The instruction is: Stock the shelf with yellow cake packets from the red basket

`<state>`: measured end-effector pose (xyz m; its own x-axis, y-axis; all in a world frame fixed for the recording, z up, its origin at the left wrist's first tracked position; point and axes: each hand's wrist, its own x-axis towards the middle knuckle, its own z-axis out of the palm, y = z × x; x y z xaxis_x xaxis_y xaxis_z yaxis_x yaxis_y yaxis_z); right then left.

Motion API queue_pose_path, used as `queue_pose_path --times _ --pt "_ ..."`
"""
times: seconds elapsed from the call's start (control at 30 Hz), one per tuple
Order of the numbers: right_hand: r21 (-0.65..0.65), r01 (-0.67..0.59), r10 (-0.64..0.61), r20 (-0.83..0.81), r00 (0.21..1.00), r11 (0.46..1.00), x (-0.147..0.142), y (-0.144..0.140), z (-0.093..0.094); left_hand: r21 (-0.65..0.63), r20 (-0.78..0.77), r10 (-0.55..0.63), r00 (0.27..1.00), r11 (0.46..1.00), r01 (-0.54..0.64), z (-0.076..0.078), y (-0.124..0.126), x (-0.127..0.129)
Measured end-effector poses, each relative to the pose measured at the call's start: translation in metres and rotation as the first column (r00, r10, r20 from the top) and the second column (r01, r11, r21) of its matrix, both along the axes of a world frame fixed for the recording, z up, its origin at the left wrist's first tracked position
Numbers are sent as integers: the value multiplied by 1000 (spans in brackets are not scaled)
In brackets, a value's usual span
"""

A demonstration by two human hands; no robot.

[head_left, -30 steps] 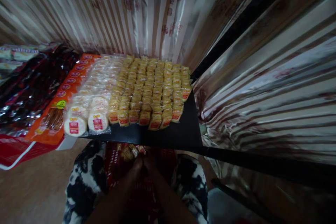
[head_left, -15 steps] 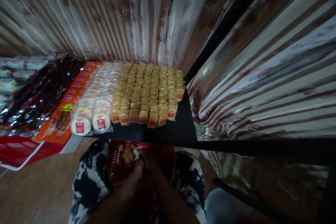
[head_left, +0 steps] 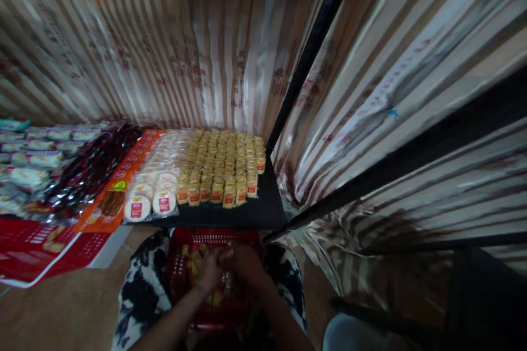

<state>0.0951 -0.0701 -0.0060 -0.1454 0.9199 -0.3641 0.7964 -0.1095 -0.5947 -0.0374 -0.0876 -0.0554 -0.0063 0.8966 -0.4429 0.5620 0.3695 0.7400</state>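
Observation:
Both of my hands are low over a red plastic basket [head_left: 214,237] between my knees. My left hand [head_left: 211,270] is closed at the near side of a small wrapped snack [head_left: 225,255]. From the right, my right hand [head_left: 244,261] closes on the same snack, its fingers dim and partly hidden. Yellow packets [head_left: 196,259] lie loose in the basket under and beside my hands. Just beyond, on a black shelf [head_left: 263,214], stand tight rows of small yellow wrapped snacks [head_left: 222,170].
Left along the shelf lie round white wrapped crackers [head_left: 164,203], an orange pack [head_left: 110,203], dark shiny packs [head_left: 94,167] and white packs [head_left: 31,175]. Another red basket [head_left: 37,247] with a white handle is at lower left. A striped curtain [head_left: 185,38] and black posts [head_left: 313,38] enclose the shelf.
The view has shifted, so the shelf sits lower and further left. My hands have come together higher over the basket, and more of its packets show.

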Motion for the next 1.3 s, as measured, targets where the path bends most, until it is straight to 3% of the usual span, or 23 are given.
queue_pose_path --times 0.13,0.27,0.4,0.53,0.6,0.67,0.8,0.93,1.07,1.3 --pt "97 19 -13 -63 998 995 13 -3 35 38 210 -20 978 999 12 32 2 6" --pt "210 219 -145 -319 937 953 24 -2 59 118 344 -19 939 993 -23 70 8 16" --pt "164 398 -261 -527 809 903 31 4 66 80 460 19 888 995 -63 93 24 33" --pt "206 553 -348 -591 728 807 37 12 61 89 532 -5 847 995 -50 106 43 50" --pt "223 598 -364 -617 698 770 39 17 57 130 488 -72 870 991 9 114 52 56" --pt "230 624 -364 -643 673 747 42 23 55 224 335 -160 928 971 87 125 60 59" --pt "296 690 -383 -657 649 660 52 42 55 459 -23 -219 975 865 205 150 78 62" --pt "371 702 -353 -665 658 608 63 70 58 602 -49 -300 953 752 268 171 106 71" --pt "424 692 -323 -661 677 584 72 104 61 616 -98 -359 928 710 340 184 142 83" --pt "570 633 -387 -503 773 524 84 152 57 564 -370 -378 849 634 529 199 192 95"
